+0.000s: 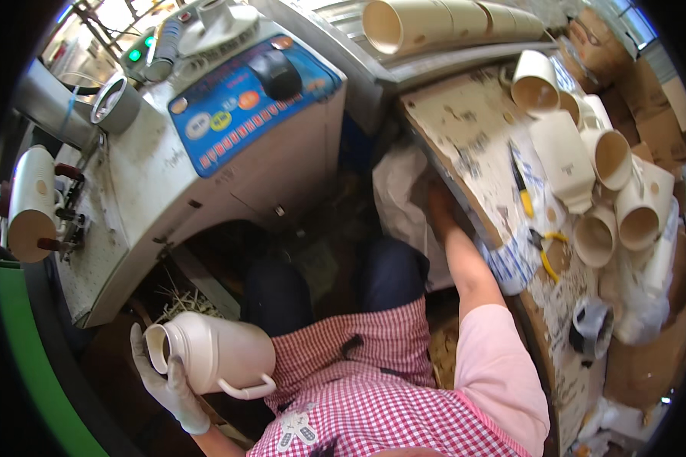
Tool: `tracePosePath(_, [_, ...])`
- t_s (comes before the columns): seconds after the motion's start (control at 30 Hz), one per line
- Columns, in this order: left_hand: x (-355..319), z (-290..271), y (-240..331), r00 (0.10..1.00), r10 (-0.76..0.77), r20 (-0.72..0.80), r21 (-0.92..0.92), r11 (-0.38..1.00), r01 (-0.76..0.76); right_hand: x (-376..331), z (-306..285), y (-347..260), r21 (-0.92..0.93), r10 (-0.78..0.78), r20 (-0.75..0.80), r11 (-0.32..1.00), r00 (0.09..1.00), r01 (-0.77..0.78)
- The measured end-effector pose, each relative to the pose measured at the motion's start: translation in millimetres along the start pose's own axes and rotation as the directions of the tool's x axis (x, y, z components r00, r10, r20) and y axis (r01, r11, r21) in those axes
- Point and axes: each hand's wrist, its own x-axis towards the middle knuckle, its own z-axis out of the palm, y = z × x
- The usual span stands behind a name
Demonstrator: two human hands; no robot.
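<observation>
A cream plastic jug (236, 350) lies sideways at seven to eight o'clock in the view, its open mouth facing nine o'clock, its looped handle (244, 392) at five. A crumpled pale bag (399, 194) hangs near two o'clock, partly shadowed.

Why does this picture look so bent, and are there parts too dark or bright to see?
Head view: the wide lens bows the edge of the white table at left and leaves black corners; head view: the window at upper right is glaringly bright; head view: shadow dims the knees and obscures the right hand, while the cream jug looks fairly clear.
</observation>
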Motion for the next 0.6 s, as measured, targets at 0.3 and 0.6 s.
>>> tracePosePath(0.3, [-4.4,7.6,15.3,0.965,0.026,0.261,-0.155,0.988,0.016,-15.3,17.8,48.5,0.341,0.057,-0.122,0.94,0.991,-0.012])
tracePosePath(0.6, [-31.0,20.7,21.5,0.835,0.425,0.35,-0.105,0.903,-0.416,-134.6,-185.1,-82.2,0.987,-0.258,0.028,0.157,0.966,0.014])
